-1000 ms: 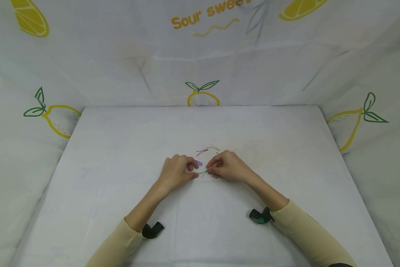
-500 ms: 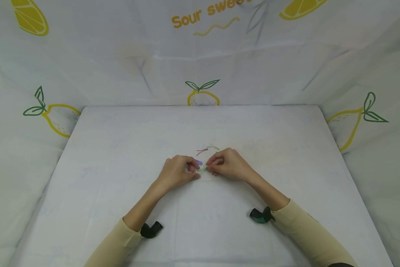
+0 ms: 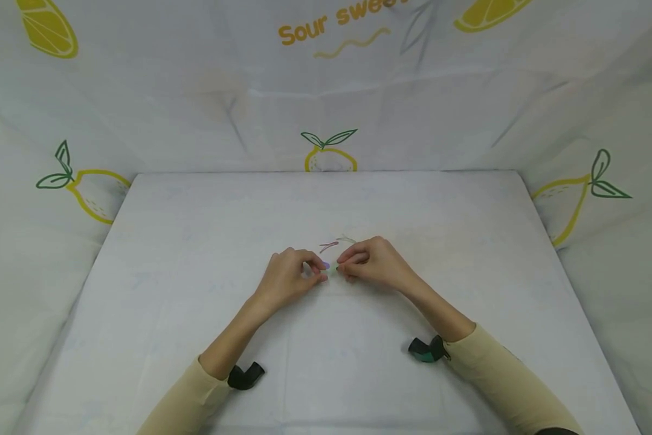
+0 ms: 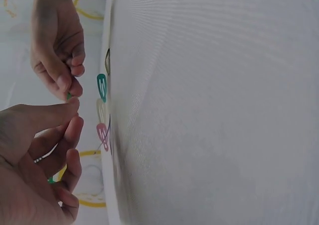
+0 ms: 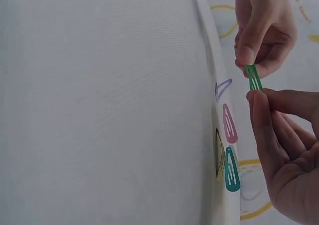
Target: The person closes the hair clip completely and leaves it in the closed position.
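White cloth (image 3: 326, 356), faintly creased, spreads flat beneath the left hand (image 3: 289, 279) and right hand (image 3: 379, 264), which face each other near its middle in the head view. The left wrist view shows both hands with bent fingers, a teardrop-shaped teal clip (image 4: 101, 87) and pink clip (image 4: 102, 135) beyond. In the right wrist view, they pinch opposite ends of a slim, slotted green clip (image 5: 253, 78).
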Tool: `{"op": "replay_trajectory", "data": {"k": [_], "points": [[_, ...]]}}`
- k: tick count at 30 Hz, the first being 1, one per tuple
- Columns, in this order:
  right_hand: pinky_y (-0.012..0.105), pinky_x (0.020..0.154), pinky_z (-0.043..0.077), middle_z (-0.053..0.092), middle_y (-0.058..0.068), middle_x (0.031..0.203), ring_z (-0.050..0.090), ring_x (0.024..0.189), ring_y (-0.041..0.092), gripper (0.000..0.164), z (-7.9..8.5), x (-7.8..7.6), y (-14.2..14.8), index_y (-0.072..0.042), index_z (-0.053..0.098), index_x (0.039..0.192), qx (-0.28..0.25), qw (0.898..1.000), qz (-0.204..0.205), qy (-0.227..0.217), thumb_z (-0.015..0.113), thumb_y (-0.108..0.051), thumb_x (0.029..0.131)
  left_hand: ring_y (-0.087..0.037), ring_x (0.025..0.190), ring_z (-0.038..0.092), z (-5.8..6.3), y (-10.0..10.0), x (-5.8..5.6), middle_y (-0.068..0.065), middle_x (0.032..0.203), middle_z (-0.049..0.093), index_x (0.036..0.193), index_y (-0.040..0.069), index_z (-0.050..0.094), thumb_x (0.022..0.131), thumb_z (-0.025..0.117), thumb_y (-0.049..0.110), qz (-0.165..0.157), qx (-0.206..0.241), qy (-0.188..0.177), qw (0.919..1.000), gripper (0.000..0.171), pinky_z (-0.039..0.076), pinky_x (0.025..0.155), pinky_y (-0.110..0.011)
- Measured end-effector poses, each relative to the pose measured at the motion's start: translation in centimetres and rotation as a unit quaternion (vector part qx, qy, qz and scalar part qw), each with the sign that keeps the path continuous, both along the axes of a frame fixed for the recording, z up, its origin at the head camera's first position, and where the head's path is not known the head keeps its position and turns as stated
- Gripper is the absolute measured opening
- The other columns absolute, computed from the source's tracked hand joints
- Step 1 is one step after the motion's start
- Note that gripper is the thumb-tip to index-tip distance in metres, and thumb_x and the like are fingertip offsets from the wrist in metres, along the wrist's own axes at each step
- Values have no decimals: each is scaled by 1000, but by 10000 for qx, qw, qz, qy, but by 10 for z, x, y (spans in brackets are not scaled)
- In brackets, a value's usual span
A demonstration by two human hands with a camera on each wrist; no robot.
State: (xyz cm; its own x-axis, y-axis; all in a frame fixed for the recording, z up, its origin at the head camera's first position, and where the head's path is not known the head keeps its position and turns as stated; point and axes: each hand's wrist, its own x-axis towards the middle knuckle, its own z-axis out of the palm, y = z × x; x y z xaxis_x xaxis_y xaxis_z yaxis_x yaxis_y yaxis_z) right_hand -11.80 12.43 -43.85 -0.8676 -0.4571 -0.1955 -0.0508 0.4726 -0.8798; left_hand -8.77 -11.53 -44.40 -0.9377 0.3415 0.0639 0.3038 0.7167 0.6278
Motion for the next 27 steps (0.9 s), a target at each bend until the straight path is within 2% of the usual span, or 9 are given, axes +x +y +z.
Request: {"op": "replay_trajectory", "data": {"k": [8, 17, 27], "points": [[22, 73, 57, 85, 12, 99, 82, 82, 27, 13, 3, 2, 4, -6, 82, 107, -225, 9996, 75, 177, 74, -6, 96, -14, 80, 59, 4, 0, 0, 2, 89, 80, 97, 15, 85, 96, 84, 20, 46, 334, 53, 9994, 6, 45, 74, -29], [22, 72, 59, 84, 18, 96, 82, 81, 29, 12, 4, 3, 10, -3, 81, 107, -345, 9991, 78, 251, 75, -9, 98, -13, 82, 60, 10, -1, 0, 0, 90, 79, 100, 12, 83, 97, 82, 17, -68, 783, -171, 9968, 5, 44, 74, -28], [25, 68, 59, 83, 19, 93, 81, 81, 33, 10, 9, 1, 12, -6, 82, 102, -372, 9991, 93, 180, 75, -12, 99, -13, 82, 60, 15, 3, 0, 0, 88, 78, 99, 12, 82, 97, 82, 17, -89, 852, -109, 9963, 6, 45, 74, -27]]}}
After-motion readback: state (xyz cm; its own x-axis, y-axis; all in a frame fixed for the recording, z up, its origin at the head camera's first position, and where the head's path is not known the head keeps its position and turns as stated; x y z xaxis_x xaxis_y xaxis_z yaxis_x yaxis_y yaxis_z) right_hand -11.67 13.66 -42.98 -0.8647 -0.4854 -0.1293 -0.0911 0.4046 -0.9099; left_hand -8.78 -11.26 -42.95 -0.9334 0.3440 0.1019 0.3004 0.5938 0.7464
